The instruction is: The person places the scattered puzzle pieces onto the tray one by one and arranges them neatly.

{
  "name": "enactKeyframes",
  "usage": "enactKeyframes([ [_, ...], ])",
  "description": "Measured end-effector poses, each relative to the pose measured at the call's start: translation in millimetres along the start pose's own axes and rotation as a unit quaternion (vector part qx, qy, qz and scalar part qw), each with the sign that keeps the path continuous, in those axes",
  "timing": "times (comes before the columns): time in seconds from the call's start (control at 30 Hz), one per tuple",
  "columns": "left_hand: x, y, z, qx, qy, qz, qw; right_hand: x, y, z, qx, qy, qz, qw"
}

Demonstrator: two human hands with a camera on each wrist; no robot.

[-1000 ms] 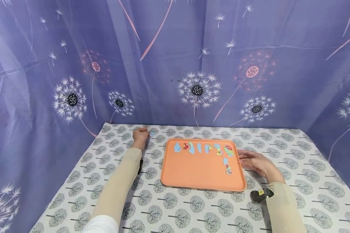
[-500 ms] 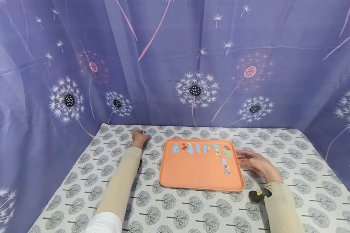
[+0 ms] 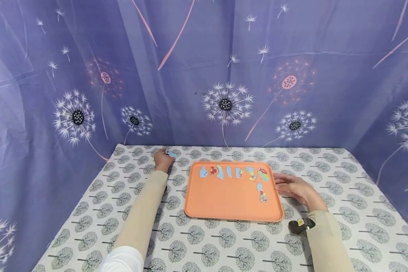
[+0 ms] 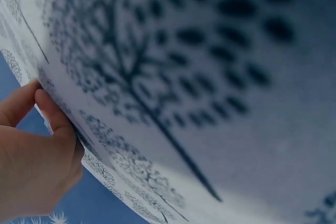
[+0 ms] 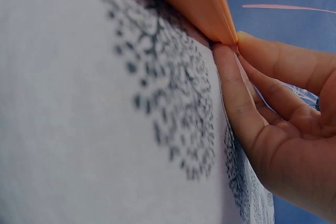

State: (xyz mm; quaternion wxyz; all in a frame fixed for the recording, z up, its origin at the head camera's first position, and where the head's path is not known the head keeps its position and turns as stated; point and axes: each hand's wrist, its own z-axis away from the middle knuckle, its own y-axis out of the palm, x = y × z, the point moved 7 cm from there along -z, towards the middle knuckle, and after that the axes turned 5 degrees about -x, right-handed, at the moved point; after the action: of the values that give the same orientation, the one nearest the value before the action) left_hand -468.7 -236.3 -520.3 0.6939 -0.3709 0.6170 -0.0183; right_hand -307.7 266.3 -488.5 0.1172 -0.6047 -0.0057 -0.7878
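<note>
At the far left of the table, my left hand (image 3: 163,160) pinches a light-blue jigsaw puzzle piece (image 3: 171,153) with a bit of red on it. In the left wrist view the thumb and a finger (image 4: 50,111) come together, and most of the piece is hidden. My right hand (image 3: 297,190) touches the right rim of an orange tray (image 3: 224,200). In the right wrist view its thumb and forefinger (image 5: 283,59) meet the tray's edge, fingers loosely bent. Several puzzle pieces lie in the tray, a blue one (image 3: 204,172) leftmost in the back row.
Two more pieces, one partly red (image 3: 263,197), lie below the row at the tray's right side. The table bears a tree-patterned cloth (image 3: 197,236). A purple dandelion curtain (image 3: 176,94) hangs close behind and along both sides.
The puzzle piece at my left fingertips has turned, and more of it shows now. My right hand stays at the tray's rim. The head view has shifted slightly.
</note>
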Motion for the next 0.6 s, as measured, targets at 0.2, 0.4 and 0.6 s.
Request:
enactKeyframes([
  [0.2,-49.6,-30.8,49.1,-0.006,0.03,-0.021,0.9993,-2,0,-2.0,0.0,0.003,0.0,1.0],
  [0.4,-55.9,-41.6,51.9,-0.049,0.044,-0.003,0.9978,-2,0,-2.7,0.0,0.002,0.005,1.0],
  [0.6,-50.0,-35.9,48.8,-0.007,0.004,0.103,0.9947,-1,0,-1.2,-0.001,0.002,0.002,1.0],
])
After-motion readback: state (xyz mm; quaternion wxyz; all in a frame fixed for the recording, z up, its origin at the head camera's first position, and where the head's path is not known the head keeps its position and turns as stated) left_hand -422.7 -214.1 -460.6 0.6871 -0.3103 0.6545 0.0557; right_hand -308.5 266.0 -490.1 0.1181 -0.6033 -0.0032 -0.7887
